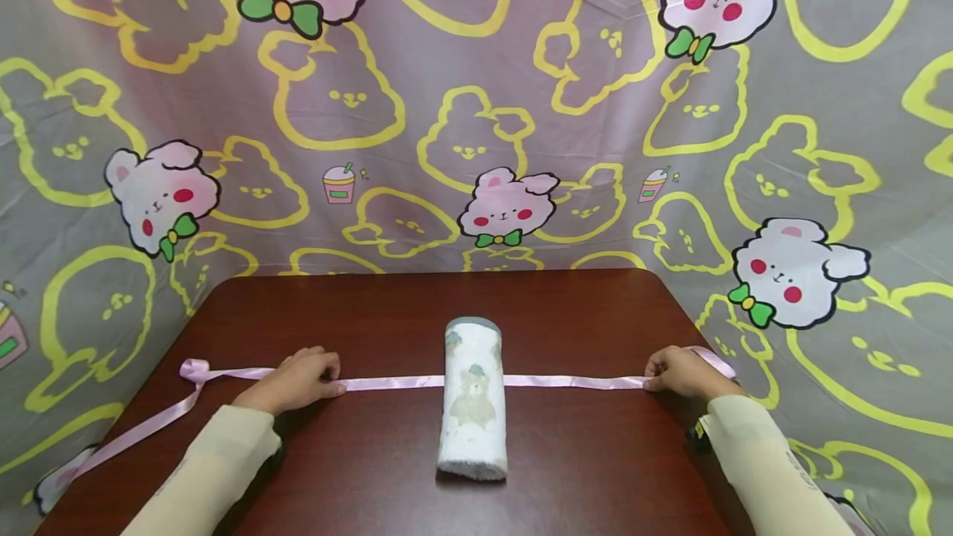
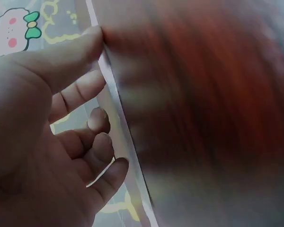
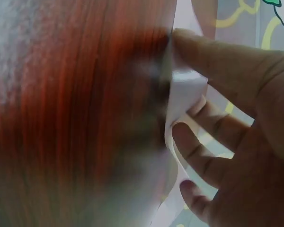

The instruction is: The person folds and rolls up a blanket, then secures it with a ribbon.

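A rolled white towel (image 1: 474, 399) with a bear print and a grey edge lies lengthwise on the table. A pink satin ribbon (image 1: 573, 382) runs crosswise on both sides of the roll, its middle hidden under the towel. To the left, my left hand (image 1: 301, 380) pinches the ribbon, thumb on the strip (image 2: 114, 90) and the other fingers loosely bent. On the far side, my right hand (image 1: 681, 372) pinches the other length between thumb and fingers. In the right wrist view the ribbon (image 3: 187, 87) passes behind the thumb and bends down past the fingers.
The dark brown wooden table (image 1: 372, 453) has rounded back corners. Beyond the left hand, the ribbon's loose tail (image 1: 141, 428) loops and drops over the left edge. A grey curtain (image 1: 476, 64) with rabbit prints hangs around the back and sides.
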The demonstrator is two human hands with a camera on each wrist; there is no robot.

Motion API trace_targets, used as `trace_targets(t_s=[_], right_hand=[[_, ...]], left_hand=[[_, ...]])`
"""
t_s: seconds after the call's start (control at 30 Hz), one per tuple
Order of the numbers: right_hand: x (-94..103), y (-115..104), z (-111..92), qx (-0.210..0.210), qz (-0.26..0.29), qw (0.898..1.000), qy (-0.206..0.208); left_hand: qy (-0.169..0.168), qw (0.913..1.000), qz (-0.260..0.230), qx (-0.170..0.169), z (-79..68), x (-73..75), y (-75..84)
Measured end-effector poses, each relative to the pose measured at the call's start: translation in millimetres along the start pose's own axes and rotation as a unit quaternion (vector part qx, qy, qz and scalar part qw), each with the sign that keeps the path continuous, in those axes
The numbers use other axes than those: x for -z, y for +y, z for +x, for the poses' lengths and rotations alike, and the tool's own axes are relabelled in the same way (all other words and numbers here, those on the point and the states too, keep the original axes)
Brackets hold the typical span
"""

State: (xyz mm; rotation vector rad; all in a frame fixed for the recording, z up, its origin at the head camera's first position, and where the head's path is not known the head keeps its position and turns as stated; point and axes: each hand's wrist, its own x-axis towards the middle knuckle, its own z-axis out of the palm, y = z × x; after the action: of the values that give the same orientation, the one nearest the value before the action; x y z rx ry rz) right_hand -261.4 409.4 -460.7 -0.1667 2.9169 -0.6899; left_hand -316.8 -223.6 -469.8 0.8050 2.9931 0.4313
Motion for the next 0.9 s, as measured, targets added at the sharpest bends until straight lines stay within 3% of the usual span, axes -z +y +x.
trace_targets(t_s=[0.2, 0.37, 0.57, 0.9], right_hand=[[6.5, 2, 1, 0.003, 0.027, 1.000, 0.016], [16.6, -1, 3, 0.033, 0.083, 0.996, -0.006], [36.4, -12, 2, 0.037, 0.205, 0.977, -0.050], [68.5, -49, 16, 0.103, 0.295, 0.950, -0.017]], left_hand=[[-0.002, 0.9991, -0.042, -0.008, 3.6, -0.3, -1.3], [-0.026, 0.9947, -0.099, 0.011, 5.5, 4.0, -1.3], [-0.045, 0.9896, -0.136, 0.010, 3.3, 9.3, -4.7], [-0.034, 0.9907, -0.132, 0.006, 3.4, 12.2, -17.4]])
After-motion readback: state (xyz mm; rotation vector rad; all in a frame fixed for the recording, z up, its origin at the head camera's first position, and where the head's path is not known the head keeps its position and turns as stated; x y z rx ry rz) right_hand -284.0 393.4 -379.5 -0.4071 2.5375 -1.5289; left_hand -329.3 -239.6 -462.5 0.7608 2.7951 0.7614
